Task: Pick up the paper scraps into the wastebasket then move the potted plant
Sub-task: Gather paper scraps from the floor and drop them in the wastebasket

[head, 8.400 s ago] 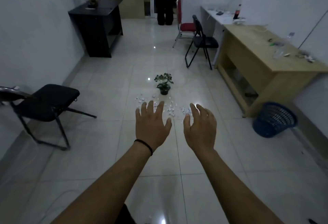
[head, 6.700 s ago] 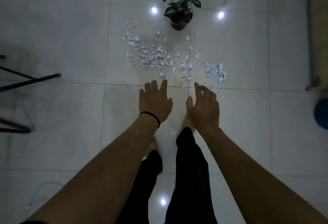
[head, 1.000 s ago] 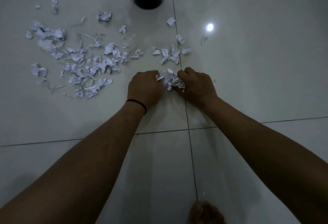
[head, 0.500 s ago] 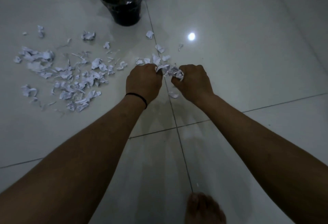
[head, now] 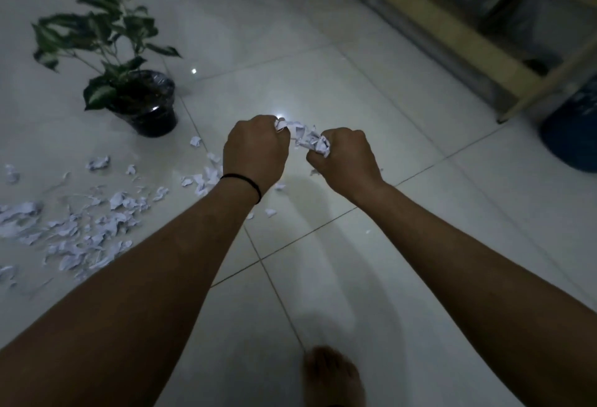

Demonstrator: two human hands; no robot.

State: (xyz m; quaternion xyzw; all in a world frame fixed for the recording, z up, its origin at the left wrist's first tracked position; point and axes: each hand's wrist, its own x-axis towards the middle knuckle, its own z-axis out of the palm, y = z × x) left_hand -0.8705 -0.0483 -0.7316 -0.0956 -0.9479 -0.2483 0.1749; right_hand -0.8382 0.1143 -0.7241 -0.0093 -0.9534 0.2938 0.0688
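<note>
Presently, left hand (head: 256, 151) and right hand (head: 343, 157) are fisted together at frame centre around a paper wad (head: 307, 138), containing loose pieces. This likely suits carrying to the wastebasket (head: 570, 135) at right edge.

Both arms stretched forward; left hand (head: 256, 151) and right hand (head: 344, 156) fisted side by side, clutching paper scraps (head: 307, 138) between them.

Dim, bluish room; lamp glare on the floor tiles (head: 323, 83); motion blur, edges bowed
</note>
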